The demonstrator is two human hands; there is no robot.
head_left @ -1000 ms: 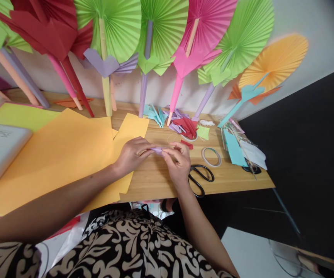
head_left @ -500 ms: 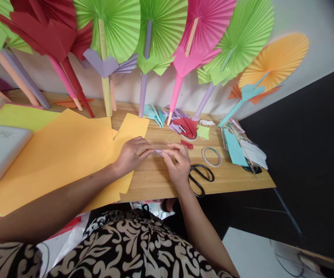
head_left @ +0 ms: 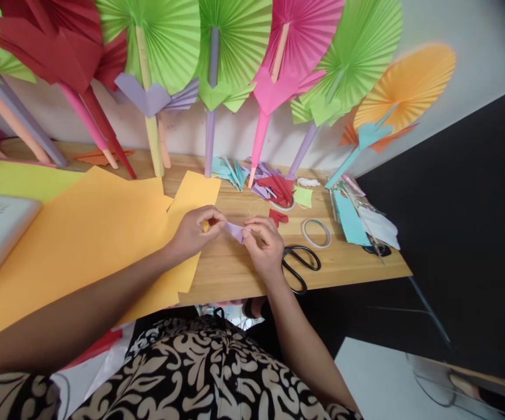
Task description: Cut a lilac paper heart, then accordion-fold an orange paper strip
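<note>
A: What lies closest to the camera?
B: A black top (head_left: pixel 217 373) with a pale leafy pattern, at the lower edge. The person's bare forearms reach forward from it over the wooden table (head_left: pixel 230 271).
A: And the hands?
B: The left hand (head_left: pixel 197 229) brings thumb and forefinger together in a ring, their tips at the left end of a small strip of lilac paper (head_left: pixel 235 232). How its other fingers sit, I cannot tell. The right hand (head_left: pixel 264 240) pinches the strip's right end between thumb and forefinger, the other fingers bent.
A: So where is the strip exactly?
B: Between the two hands, above the bare wood, slanting down toward the right hand.
A: What is around them?
B: Large orange sheets (head_left: pixel 98 245) spread under the left forearm, with a white box (head_left: pixel 2 233) on their far left. Black-handled scissors (head_left: pixel 302 262) lie just beside the right hand, their blades hidden. A roll of tape (head_left: pixel 320 245) lies a little beyond, and a small red folded paper (head_left: pixel 278 217) just past the fingers.
A: Further back?
B: Blue folded paper (head_left: pixel 231 173), a red paper bundle (head_left: pixel 278 189) and a light green square (head_left: pixel 303 196). Behind those, pleated paper fans on rolled sticks lean at the wall: green, a pink fan (head_left: pixel 307 35), and an orange fan (head_left: pixel 405 87) at the right.
</note>
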